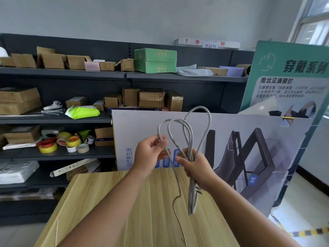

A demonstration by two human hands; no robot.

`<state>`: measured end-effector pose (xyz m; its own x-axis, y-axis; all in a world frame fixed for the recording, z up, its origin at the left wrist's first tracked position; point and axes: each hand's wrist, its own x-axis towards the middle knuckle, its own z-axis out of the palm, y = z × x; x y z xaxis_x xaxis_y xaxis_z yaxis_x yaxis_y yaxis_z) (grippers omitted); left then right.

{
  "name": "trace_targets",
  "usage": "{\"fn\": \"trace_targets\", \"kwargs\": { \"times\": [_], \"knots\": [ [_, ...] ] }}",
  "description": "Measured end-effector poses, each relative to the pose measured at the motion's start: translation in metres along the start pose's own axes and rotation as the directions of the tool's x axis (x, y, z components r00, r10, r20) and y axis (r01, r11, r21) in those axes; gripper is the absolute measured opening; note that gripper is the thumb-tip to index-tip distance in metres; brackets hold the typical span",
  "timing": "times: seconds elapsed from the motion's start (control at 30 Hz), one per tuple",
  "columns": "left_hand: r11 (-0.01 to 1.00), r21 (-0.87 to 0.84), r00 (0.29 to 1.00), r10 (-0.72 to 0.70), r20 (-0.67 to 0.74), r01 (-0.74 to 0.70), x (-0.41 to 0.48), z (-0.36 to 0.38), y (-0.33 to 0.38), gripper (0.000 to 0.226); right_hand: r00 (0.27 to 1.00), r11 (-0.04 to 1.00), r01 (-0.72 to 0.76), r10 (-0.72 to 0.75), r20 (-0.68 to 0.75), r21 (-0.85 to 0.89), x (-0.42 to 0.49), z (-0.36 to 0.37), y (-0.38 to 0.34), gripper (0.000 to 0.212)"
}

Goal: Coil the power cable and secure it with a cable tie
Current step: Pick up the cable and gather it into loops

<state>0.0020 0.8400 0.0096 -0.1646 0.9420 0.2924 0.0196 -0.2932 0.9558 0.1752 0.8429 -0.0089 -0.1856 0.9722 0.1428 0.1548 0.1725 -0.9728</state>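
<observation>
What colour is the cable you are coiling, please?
Light grey, seen in the head view: the cable.

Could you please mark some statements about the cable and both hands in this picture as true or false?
1. The right hand grips the gathered loops of the grey cable. True.
2. The left hand is empty. False: it pinches a strand of the cable.
3. A cable tie already binds the coil. False: no tie shows on it.
4. The coil is held above the wooden table. True.
5. Rolls of tape sit on a shelf to the left. True.
</observation>
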Motion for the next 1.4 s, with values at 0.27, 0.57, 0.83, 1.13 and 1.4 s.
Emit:
{"fn": "trace_targets", "kwargs": {
  "times": [0.27,0.57,0.83,1.13,1.4],
  "knots": [
    [0.935,0.327,0.99,0.133,0.041,-0.139,0.009,0.016,0.018,0.034,0.998,0.997,0.026,-0.03,0.059,0.079,-0.002,0.013,0.002,0.025],
    [0.906,0.347,0.847,-0.372,0.381,0.241,-0.021,0.003,-0.073,0.015,0.999,0.757,0.032,-0.04,-0.003,0.652,0.003,0.004,-0.009,0.021],
    [0.735,0.656,0.775,-0.511,0.373,0.169,-0.061,0.006,-0.123,0.027,0.978,0.673,0.135,-0.208,0.011,0.727,0.005,-0.012,-0.04,0.019],
    [0.772,0.075,0.744,-0.629,0.226,0.631,-0.042,0.019,-0.104,0.016,0.942,0.616,-0.002,-0.264,0.209,0.787,-0.012,-0.031,-0.048,0.02],
    [0.869,-0.364,0.942,-0.301,0.15,0.335,-0.024,0.008,-0.054,0.078,0.992,0.882,0.0,0.061,-0.114,0.47,-0.011,-0.046,0.0,0.014]
  ]
}}
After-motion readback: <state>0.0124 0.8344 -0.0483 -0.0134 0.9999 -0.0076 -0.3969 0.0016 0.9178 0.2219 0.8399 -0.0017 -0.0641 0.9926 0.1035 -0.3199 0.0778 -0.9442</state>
